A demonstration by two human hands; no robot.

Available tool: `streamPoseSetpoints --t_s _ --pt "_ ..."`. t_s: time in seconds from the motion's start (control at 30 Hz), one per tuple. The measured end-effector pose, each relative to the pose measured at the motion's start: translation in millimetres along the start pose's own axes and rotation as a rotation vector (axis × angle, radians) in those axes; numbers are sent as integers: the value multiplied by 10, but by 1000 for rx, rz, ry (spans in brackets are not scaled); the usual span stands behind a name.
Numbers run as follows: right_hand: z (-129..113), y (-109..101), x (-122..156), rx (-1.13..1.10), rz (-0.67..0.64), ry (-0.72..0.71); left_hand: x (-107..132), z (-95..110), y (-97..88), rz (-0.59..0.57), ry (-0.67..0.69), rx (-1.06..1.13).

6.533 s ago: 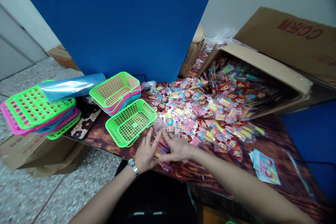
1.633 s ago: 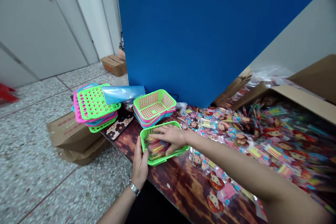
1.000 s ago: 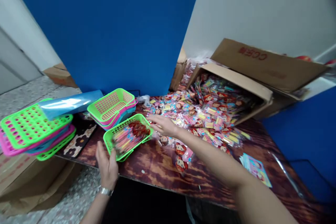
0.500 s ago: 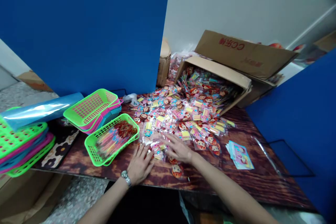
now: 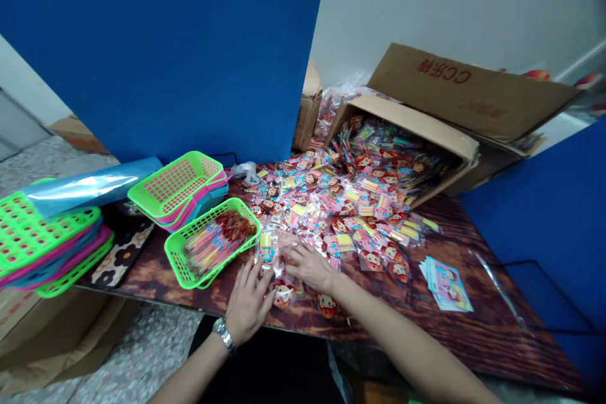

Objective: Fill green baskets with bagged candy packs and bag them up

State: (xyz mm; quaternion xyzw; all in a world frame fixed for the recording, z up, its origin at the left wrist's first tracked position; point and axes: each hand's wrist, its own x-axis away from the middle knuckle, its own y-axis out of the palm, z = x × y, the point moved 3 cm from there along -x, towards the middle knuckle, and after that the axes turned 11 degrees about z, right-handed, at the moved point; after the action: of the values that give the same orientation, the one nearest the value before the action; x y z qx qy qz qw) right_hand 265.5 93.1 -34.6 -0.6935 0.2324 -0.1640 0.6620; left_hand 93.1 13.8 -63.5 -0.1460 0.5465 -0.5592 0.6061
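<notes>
My left hand point(image 5: 249, 302), a silver watch on its wrist, rests near the table's front edge with fingers spread. My right hand point(image 5: 312, 270) reaches in from the right, its fingers slightly bent and apart over the small clear packets. Between the two hands lies a packet with a red-haired cartoon head point(image 5: 284, 295); the right fingertips hide part of what is beneath them. Just beyond the left fingertips is a packet with yellow sticks point(image 5: 266, 245). A green basket point(image 5: 177, 259) left of my hands holds a row of similar packets.
Loose packets point(image 5: 326, 199) spill from a tipped cardboard box point(image 5: 416, 120). Nested baskets point(image 5: 201, 167) and more stacked baskets point(image 5: 52, 252) stand left, near a blue film roll point(image 5: 95, 186). Printed cards point(image 5: 447, 285) lie right. Blue panels point(image 5: 156, 57) border the table point(image 5: 407, 322).
My right hand has drawn nearer to my left, and its fingers are more bent. The cartoon-head packet now shows between them. The view has shifted, moving the scene rightward.
</notes>
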Motion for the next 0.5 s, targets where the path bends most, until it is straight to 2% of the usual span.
streamPoseSetpoints --t_s 0.03,0.1,0.2,0.27,0.33,0.4,0.43,0.5 --pt "19 -19 -18 -1 -29 49 -11 -10 19 -9 -4 -17" --pt "57 -40 -40 -1 -104 241 1 33 69 -44 0 -38" --pt "60 -42 -8 34 -152 613 85 238 144 -75 -4 -72" --pt "11 -16 15 37 -142 745 149 422 185 -76 -31 -94" --pt "-40 27 -3 -12 -109 737 187 600 227 -98 -41 -90" --pt "-61 61 -53 -92 -46 617 185 727 261 -145 -12 -57" --pt "-48 68 -70 -121 -8 582 168 758 269 -172 15 -29" --pt "18 75 -66 -117 31 600 111 740 255 -197 89 29"
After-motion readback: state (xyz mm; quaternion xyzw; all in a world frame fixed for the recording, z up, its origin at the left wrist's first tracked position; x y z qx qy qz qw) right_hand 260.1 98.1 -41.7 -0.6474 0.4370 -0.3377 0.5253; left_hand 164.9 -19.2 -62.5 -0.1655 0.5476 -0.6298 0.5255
